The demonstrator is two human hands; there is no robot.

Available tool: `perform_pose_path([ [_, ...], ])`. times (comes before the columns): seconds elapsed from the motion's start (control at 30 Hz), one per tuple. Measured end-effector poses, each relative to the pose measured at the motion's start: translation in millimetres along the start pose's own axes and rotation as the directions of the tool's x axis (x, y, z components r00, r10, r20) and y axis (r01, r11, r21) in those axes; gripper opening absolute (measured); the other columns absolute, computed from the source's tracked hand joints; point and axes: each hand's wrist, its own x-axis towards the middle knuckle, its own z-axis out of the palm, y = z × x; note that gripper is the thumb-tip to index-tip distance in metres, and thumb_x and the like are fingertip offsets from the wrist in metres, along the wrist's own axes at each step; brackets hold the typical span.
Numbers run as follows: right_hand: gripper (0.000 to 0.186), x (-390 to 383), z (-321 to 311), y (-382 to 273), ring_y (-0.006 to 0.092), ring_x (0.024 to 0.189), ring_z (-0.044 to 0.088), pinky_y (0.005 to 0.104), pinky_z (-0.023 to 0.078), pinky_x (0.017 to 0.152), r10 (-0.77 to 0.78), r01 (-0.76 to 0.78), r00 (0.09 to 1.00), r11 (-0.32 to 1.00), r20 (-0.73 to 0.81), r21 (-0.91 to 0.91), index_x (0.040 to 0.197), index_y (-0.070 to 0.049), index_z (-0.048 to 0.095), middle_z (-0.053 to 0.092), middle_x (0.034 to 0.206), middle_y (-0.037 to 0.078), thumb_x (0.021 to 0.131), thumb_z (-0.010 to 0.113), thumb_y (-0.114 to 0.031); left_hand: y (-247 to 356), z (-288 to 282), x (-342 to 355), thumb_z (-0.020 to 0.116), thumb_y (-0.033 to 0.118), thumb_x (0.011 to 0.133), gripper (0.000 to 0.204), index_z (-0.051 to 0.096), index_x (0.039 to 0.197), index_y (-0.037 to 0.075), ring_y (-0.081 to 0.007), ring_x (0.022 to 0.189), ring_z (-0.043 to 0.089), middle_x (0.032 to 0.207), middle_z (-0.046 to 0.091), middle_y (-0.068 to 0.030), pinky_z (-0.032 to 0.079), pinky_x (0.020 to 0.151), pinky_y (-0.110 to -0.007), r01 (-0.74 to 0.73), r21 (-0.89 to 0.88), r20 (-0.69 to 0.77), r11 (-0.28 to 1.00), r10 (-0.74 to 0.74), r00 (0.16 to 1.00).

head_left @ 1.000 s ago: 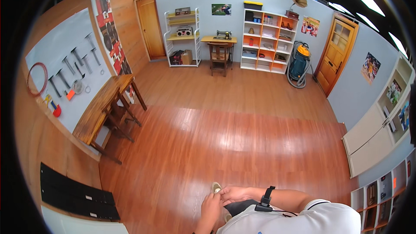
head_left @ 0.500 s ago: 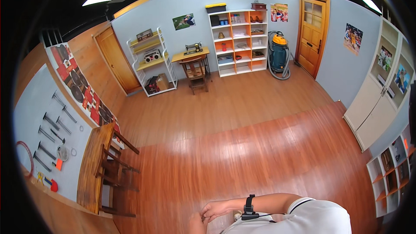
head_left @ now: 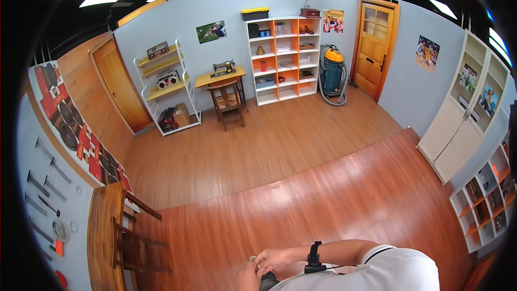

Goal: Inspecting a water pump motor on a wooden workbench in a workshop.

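Note:
My two hands meet low in the view, close to my body. My right hand [head_left: 269, 259] has its fingers curled in against my left hand [head_left: 248, 278]. A small pale greenish thing [head_left: 252, 258] shows at the fingertips; its kind is too small to make out. My left hand's fingers are mostly hidden and slightly blurred. Around my right wrist is a black strap [head_left: 314, 257] with a small dark device and a thin cable. A white sleeve covers my upper right arm.
To the left stand a wooden table [head_left: 102, 237] and a chair [head_left: 126, 245], beside a wall of hanging tools. Ahead are a shelf rack [head_left: 169, 89], a sewing machine [head_left: 223, 68], a cubby shelf [head_left: 285, 94] and a vacuum cleaner [head_left: 334, 78]. A tall cabinet [head_left: 449, 143] stands right.
The view has turned slightly right, so the room's furniture sits farther left. My hands stay together, and the small pale thing now shows at the fingertips.

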Motion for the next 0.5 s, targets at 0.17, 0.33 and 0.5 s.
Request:
perform_pose_path([
  [0.17,0.023,73.4,-10.5,-79.5,0.0169,0.094,0.065,0.0259,0.052,0.087,-0.055,0.051,0.991,0.998,-0.125,-0.028,0.113,0.006,0.059,0.064,0.105,0.011,0.096,0.048,-0.005,-46.4,-65.5,90.0,0.062,0.013,0.084,0.015,0.061,0.090,-0.001,-0.0412,0.083,0.061,0.088,0.062,-0.0236,0.049,0.072,-0.046,-0.107,-0.004,-0.018,0.994,0.107,0.994],
  [0.33,0.025,127.2,-27.6,-147.6,0.0146,0.096,0.063,0.0249,0.051,0.089,-0.059,0.061,0.970,0.998,-0.235,0.003,0.117,0.004,0.058,0.064,0.107,0.007,0.096,0.049,-0.006,-75.1,-110.9,176.0,0.070,0.013,0.077,0.017,0.062,0.085,0.000,-0.0383,0.081,0.062,0.082,0.063,-0.0190,0.050,0.072,-0.045,-0.269,0.158,-0.012,0.950,0.274,0.962],
  [0.5,0.025,183.1,-70.2,-198.4,0.0114,0.098,0.061,0.0234,0.051,0.088,-0.026,0.032,0.973,0.999,-0.230,0.022,0.117,0.003,0.058,0.064,0.108,0.005,0.096,0.050,-0.007,-129.7,-117.6,255.7,0.062,0.015,0.084,0.017,0.060,0.091,-0.001,-0.0405,0.083,0.061,0.087,0.063,-0.0232,0.049,0.071,-0.046,-0.152,0.024,0.017,0.988,0.152,0.988],
])
